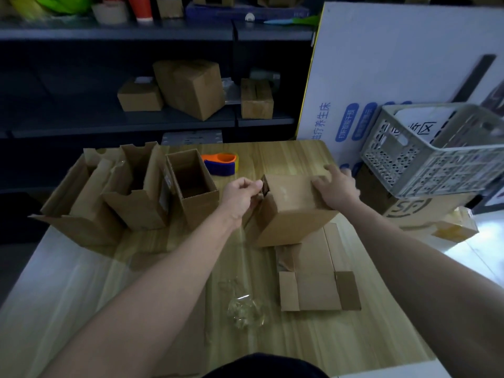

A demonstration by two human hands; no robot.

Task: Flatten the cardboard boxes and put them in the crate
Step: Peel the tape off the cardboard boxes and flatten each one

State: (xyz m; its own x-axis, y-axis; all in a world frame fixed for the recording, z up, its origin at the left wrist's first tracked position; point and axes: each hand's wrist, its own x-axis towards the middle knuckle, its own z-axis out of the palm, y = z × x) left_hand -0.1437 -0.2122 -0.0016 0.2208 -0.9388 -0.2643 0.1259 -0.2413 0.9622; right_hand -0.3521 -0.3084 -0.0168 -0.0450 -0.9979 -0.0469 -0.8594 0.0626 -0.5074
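One flattened box (317, 291) lies near the counter's (286, 154) front right edge. Three open boxes (191, 186) stand along the left edge, so most of the job remains. I cannot tell what the crate (436, 148), off the right edge, holds. The upright box (294, 211) stands right of mid-counter. My left hand (242, 195) pinches its upper left edge with curled fingers (255, 186), and my right hand (336, 190) grips its top right corner.
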